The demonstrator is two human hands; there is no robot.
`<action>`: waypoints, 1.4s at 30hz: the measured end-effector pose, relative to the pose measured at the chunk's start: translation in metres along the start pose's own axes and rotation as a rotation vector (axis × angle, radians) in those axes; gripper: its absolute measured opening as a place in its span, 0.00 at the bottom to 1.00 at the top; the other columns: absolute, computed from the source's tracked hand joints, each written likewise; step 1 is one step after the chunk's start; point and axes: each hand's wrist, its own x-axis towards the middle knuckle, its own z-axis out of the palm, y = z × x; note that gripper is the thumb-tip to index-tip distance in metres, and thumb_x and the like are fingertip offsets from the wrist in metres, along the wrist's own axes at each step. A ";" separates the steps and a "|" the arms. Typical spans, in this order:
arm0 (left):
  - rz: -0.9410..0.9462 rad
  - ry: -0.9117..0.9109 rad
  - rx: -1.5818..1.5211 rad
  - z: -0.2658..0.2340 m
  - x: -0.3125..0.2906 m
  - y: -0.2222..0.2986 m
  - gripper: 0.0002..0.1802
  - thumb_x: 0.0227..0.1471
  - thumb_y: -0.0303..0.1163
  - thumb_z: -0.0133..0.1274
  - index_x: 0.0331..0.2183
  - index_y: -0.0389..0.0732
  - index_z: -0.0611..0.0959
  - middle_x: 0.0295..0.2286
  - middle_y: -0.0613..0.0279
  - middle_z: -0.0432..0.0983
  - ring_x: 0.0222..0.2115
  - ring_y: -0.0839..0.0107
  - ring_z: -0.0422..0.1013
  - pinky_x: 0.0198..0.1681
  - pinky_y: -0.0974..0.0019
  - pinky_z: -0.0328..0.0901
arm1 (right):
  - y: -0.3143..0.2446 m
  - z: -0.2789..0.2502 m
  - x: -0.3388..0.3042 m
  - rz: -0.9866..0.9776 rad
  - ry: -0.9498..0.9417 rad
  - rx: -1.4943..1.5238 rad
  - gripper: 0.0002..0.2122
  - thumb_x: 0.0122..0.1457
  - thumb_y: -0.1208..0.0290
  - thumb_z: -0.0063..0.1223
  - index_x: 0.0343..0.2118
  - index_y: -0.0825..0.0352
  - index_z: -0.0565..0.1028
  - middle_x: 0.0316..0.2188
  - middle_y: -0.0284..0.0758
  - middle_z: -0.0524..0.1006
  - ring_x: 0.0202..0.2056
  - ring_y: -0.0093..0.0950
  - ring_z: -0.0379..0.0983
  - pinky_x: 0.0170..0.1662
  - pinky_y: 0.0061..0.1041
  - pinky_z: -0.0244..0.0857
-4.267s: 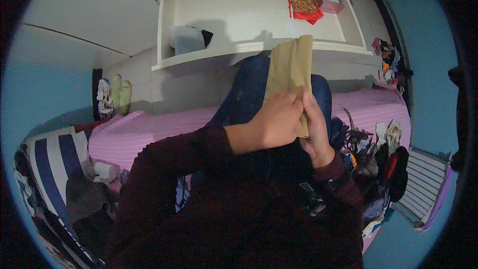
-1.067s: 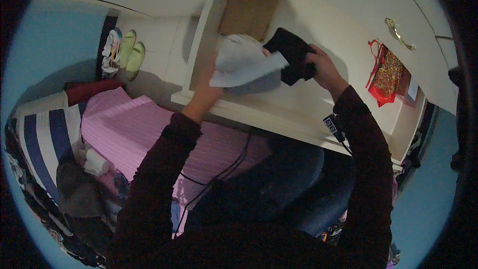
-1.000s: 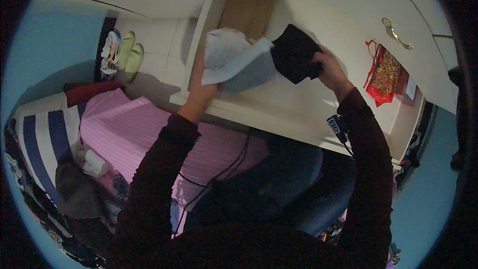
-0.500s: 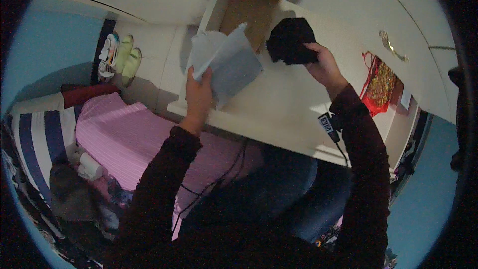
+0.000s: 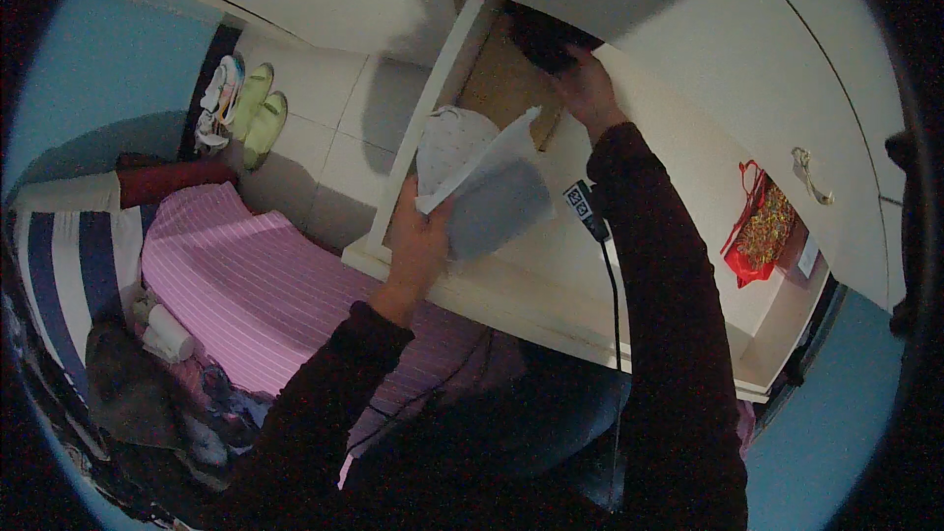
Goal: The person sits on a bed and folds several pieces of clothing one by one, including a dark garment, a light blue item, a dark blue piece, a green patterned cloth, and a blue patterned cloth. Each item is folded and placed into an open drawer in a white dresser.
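— So, what takes up most of the view?

— An open cream drawer (image 5: 531, 313), pulled out in front of the person. Left of it spreads a pink striped cloth (image 5: 265, 285).

— And inside the drawer?

— A brown flat piece (image 5: 506, 88) lies along the left end. Nearer the person, a pale, partly see-through packet (image 5: 501, 202) is over the drawer's left part. The left hand (image 5: 418, 241) holds it, gripping its lower left corner.

— What about the right hand (image 5: 590, 93)?

— It reaches to the far left corner, fingers against a dark, soft-looking item (image 5: 546, 34) above the brown piece's far end. Whether they close on it, I can't tell; it's too shadowed.

— Anything smaller?

— A red and gold pouch (image 5: 762, 226) at the right end, touching a small pinkish box (image 5: 795, 261).
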 end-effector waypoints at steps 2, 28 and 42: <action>0.035 0.008 0.006 -0.001 -0.001 0.000 0.19 0.53 0.26 0.46 0.47 0.33 0.65 0.41 0.53 0.69 0.44 0.67 0.66 0.47 0.66 0.59 | 0.001 -0.005 0.002 0.157 -0.009 0.318 0.15 0.58 0.73 0.42 0.48 0.67 0.65 0.48 0.40 0.68 0.48 0.35 0.65 0.50 0.36 0.62; -0.035 -0.165 -0.353 -0.003 -0.001 -0.013 0.24 0.58 0.43 0.43 0.49 0.35 0.65 0.43 0.58 0.67 0.43 0.70 0.64 0.47 0.66 0.59 | -0.103 0.028 -0.202 0.501 -0.551 0.150 0.28 0.59 0.51 0.43 0.55 0.67 0.57 0.51 0.36 0.64 0.50 0.29 0.62 0.53 0.30 0.57; 0.179 0.102 0.093 -0.017 -0.006 0.009 0.20 0.53 0.42 0.50 0.34 0.32 0.71 0.31 0.57 0.72 0.31 0.72 0.67 0.35 0.68 0.63 | -0.082 -0.001 -0.139 0.608 0.082 0.174 0.28 0.58 0.50 0.44 0.46 0.76 0.65 0.38 0.38 0.72 0.37 0.28 0.69 0.41 0.29 0.65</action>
